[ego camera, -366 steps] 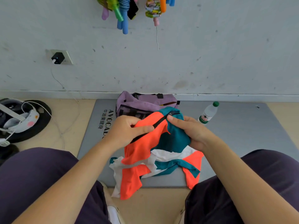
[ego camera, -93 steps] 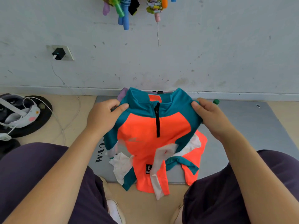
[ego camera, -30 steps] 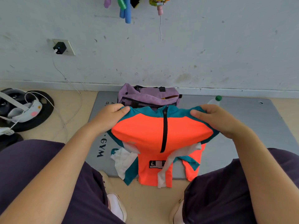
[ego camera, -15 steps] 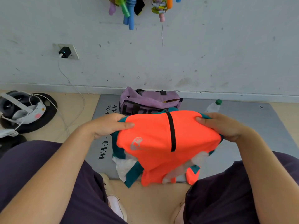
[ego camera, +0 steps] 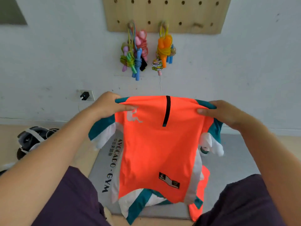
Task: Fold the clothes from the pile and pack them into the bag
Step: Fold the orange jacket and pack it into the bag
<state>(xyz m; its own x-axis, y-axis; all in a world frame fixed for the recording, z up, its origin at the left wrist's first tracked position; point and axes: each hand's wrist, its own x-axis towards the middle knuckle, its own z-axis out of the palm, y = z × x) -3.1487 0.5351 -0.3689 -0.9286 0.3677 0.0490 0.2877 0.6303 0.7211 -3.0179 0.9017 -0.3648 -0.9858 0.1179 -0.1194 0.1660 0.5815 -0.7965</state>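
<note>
Since half a second ago you have been lifting the orange shirt [ego camera: 158, 144] from a bunched, low hold to a full spread in front of the wall, and your head has been tilting up with it, so the purple bag is no longer showing behind the cloth. You are now holding the shirt up by its two shoulders. Your left hand [ego camera: 108, 105] is pinching the left shoulder seam, thumb lying on the front of the fabric and fingers curled behind it. Your right hand [ego camera: 223, 112] is pinching the right shoulder the same way, thumb on the front. The shirt is hanging straight down between your knees, its hem dangling over the near edge of the grey mat [ego camera: 107, 162], with teal and white sleeves drooping at both sides.

More orange, white and teal cloth [ego camera: 197, 203] is lying on the mat behind the hem, near the mat's near edge.

Writing on the mat is reading "AVOCADO · GYM", running along its left edge, with a line of smaller characters beside it that I cannot read. On the shirt, a pale figure logo [ego camera: 133, 115] is sitting on the chest just under your left thumb, a black zip [ego camera: 166, 110] is running down from the collar, and a small black patch [ego camera: 169, 180] is showing near the hem; its print is too small to read.
</note>
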